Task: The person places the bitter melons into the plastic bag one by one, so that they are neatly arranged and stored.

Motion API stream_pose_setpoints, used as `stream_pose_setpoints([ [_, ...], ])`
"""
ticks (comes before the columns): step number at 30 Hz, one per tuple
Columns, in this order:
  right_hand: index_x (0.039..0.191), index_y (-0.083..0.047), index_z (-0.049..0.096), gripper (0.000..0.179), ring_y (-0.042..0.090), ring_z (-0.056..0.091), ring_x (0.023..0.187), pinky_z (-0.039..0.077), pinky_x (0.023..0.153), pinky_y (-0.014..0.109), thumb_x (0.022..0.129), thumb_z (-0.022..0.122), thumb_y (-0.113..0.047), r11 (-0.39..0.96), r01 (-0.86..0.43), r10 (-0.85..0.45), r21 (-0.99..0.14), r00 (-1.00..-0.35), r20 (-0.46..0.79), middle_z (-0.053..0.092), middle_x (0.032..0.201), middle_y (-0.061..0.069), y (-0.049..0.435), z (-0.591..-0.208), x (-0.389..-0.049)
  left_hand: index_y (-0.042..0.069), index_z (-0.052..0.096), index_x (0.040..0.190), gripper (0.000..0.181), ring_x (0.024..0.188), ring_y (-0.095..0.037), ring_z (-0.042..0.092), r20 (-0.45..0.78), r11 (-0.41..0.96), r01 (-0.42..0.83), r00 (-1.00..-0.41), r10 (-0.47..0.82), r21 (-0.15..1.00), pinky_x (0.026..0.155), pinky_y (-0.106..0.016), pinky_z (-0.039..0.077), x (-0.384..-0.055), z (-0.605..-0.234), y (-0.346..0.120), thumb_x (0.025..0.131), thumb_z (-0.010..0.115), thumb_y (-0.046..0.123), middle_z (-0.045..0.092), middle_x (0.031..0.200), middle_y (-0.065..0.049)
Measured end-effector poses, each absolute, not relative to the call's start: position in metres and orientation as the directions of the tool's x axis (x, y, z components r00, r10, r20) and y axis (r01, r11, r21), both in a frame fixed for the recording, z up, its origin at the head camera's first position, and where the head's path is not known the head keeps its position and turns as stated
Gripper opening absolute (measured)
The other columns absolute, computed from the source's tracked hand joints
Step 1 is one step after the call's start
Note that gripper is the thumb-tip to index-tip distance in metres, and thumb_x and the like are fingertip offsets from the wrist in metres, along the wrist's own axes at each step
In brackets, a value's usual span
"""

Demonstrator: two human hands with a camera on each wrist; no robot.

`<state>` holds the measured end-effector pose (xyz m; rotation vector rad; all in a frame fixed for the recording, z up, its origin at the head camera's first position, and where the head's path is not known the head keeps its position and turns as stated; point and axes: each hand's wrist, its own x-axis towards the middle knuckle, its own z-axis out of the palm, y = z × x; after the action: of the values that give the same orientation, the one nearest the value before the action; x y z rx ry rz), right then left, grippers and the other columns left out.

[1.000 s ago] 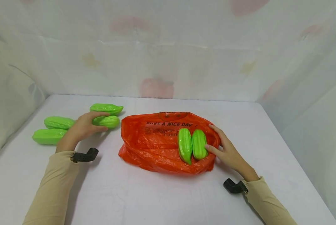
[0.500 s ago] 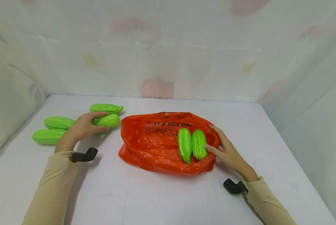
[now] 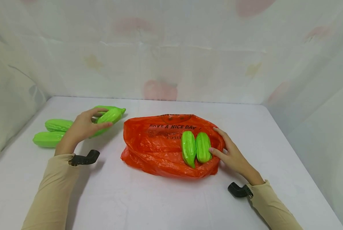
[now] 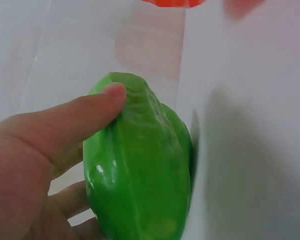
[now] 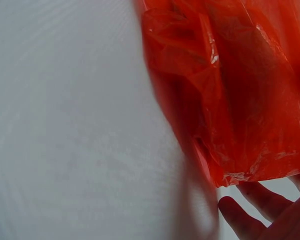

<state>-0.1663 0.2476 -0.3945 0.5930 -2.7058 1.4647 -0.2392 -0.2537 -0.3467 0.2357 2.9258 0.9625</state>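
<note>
My left hand (image 3: 83,127) grips a green bitter melon (image 3: 108,119) between thumb and fingers. In the head view that melon tilts up to the right, and in the left wrist view its glossy, ridged side (image 4: 140,170) shows under the thumb. It overlaps another bitter melon (image 3: 123,110) lying behind. At mid-table lies a red plastic bag (image 3: 154,153) with its mouth spread. Two bitter melons (image 3: 189,147) rest side by side in its right half. My right hand (image 3: 231,155) holds the bag's right edge, thumb inside by the nearer melon, fingers at the outside.
Two more bitter melons lie at the left, one farther back (image 3: 57,125) and one nearer (image 3: 47,139), both partly behind the left hand. A white cloth covers the table (image 3: 171,204), and a patterned curtain (image 3: 203,70) hangs along its back edge.
My left hand has raised its bitter melon and tipped its far end upward, so it now covers part of the melon behind. The right hand and the bag stay put.
</note>
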Motion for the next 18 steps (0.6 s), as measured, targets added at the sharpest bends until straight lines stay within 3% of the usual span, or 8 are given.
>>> stream_pose_setpoints([
  [11, 0.156, -0.022, 0.025, 0.073, 0.036, 0.038, 0.143, 0.037, 0.11, 0.061, 0.096, 0.066, -0.018, 0.491, -0.328, -0.32, -0.807, -0.929, 0.183, 0.03, 0.16, 0.013, 0.248, -0.395, -0.166, 0.01, 0.041, 0.149, 0.076, 0.121, -0.052, 0.054, -0.001, 0.771, 0.108, -0.99, 0.14, 0.628, 0.094, -0.061, 0.049, -0.233, -0.333, -0.245, 0.091, 0.065, 0.052, 0.047, 0.144, -0.03],
  [18, 0.155, -0.022, 0.026, 0.072, 0.035, 0.038, 0.143, 0.035, 0.112, 0.061, 0.096, 0.066, -0.017, 0.488, -0.334, -0.319, -0.806, -0.928, 0.192, 0.03, 0.16, 0.012, 0.248, -0.396, -0.167, 0.013, 0.04, 0.15, 0.077, 0.122, -0.048, 0.055, -0.001, 0.769, 0.105, -0.991, 0.136, 0.63, 0.095, -0.059, 0.049, -0.228, -0.325, -0.239, 0.09, 0.064, 0.055, 0.049, 0.143, -0.025],
])
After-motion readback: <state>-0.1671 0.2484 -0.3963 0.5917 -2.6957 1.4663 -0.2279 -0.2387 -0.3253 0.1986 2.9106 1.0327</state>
